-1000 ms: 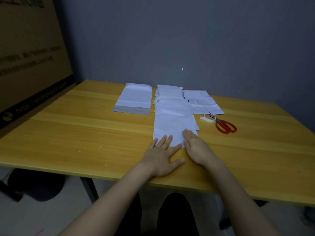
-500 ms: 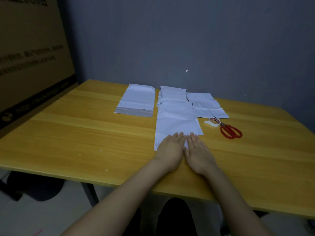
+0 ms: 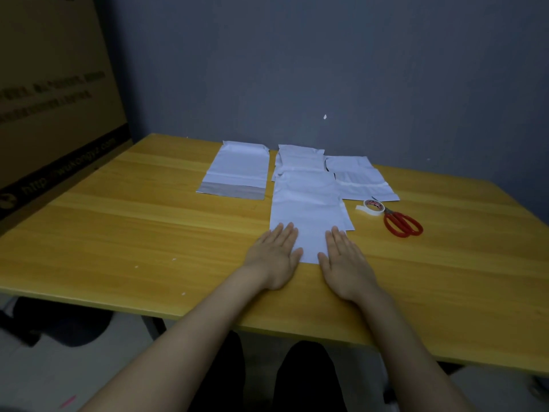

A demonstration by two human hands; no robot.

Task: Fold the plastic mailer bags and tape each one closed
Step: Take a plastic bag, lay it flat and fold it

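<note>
Flat on the yellow wooden counter (image 3: 148, 233), straight ahead: a white mailer bag (image 3: 307, 209), laid lengthwise and unfolded, its near edge between the two hands. On its near left corner, the left hand (image 3: 271, 257): palm down, fingers straight and together, no grip on anything, only pressing. On its near right corner, the right hand (image 3: 346, 263): equally flat, fingers straight, grip fully open, heel on bare wood.

At the far end of the pressed bag, overlapped by it: a second white bag (image 3: 300, 157). To the left and apart: a third bag (image 3: 237, 171) with a grey strip along its near edge. To the right, just beside: a fourth bag (image 3: 359, 179) with a pale band across it.

Just right of the pressed bag: a white tape roll (image 3: 374, 207), red print on the core too small to read, loose end pointing left. Against the roll: red-handled scissors (image 3: 402, 223).

Along the left, leaning by the grey wall (image 3: 326, 69): a cardboard box (image 3: 53, 99). On its black band, "http" legible, then an address ending ".com", the middle blurred. Higher up, rows of dark print, unreadable.
</note>
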